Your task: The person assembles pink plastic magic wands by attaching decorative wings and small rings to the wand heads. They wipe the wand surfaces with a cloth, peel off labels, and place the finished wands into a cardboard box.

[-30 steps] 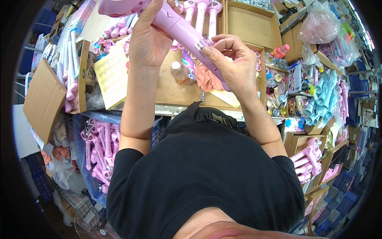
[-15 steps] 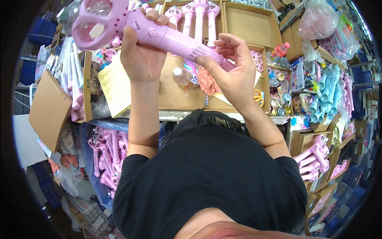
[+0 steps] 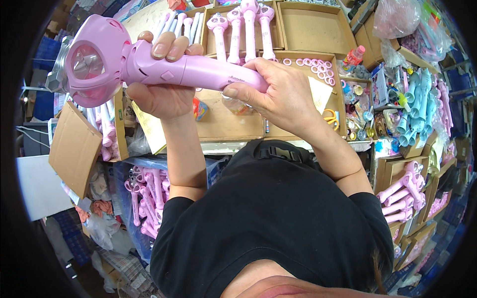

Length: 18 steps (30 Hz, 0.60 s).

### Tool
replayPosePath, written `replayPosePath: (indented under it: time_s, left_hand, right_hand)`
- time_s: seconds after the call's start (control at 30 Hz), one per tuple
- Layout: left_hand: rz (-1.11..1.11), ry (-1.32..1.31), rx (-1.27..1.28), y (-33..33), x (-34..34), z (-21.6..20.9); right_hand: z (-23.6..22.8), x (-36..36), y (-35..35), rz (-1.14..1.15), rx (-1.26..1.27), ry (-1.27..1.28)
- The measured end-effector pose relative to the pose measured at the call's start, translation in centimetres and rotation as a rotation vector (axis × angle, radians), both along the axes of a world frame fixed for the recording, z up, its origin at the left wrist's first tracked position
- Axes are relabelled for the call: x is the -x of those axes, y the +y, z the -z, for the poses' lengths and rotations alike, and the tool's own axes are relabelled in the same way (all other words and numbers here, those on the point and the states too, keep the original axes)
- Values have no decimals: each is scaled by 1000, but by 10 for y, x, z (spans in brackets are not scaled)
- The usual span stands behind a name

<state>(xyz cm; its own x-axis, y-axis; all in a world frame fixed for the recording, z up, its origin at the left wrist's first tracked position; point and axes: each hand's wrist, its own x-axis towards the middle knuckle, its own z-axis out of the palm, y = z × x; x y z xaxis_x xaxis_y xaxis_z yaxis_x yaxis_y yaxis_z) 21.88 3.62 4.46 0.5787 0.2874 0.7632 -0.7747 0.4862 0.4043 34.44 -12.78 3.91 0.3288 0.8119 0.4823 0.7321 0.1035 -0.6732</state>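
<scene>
A pink toy wand (image 3: 206,73) is raised over the table, nearly level, its handle pointing to the right. My left hand (image 3: 171,103) grips it just below the head, fingers over the top and thumb below. My right hand (image 3: 289,94) is closed round the handle's end, thumb along the near side, and covers the tip. The wand's large head (image 3: 97,64) has a clear dome inside pink arches and a silvery faceted part at its far left. Beneath the wand, a clear bottle (image 3: 236,105) stands partly hidden on the cardboard tray (image 3: 218,130).
Several pink wands (image 3: 250,37) lie in a box at the back, beside an open cardboard box (image 3: 314,30). Pink rings (image 3: 325,69), yellow-handled scissors (image 3: 332,119) and a pink-capped bottle (image 3: 354,55) are to the right. A lined bin (image 3: 141,233) of pink wands stands lower left.
The wand has swung closer to level, its head coming down. My right hand's fingers, raised and spread before, now close round the handle end. The orange cloth is no longer visible.
</scene>
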Motion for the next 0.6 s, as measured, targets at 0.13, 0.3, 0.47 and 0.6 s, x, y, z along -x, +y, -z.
replayPosePath:
  time_s: [0.13, 0.3, 0.47, 0.6]
  left_hand:
    - [-11, 35, 34, -3, 0, -3]
    - [-102, 126, 87, -9, 0, -2]
    - [-89, 233, 175, -2, -5, 3]
    - [-116, 343, 281, 1, -7, 10]
  right_hand:
    - [1, -2, 1, -30, -23, 23]
    - [-2, -9, 1, -139, 204, 275]
    - [3, -13, 1, -175, 370, 447]
    - [15, -20, 10, -237, 322, 419]
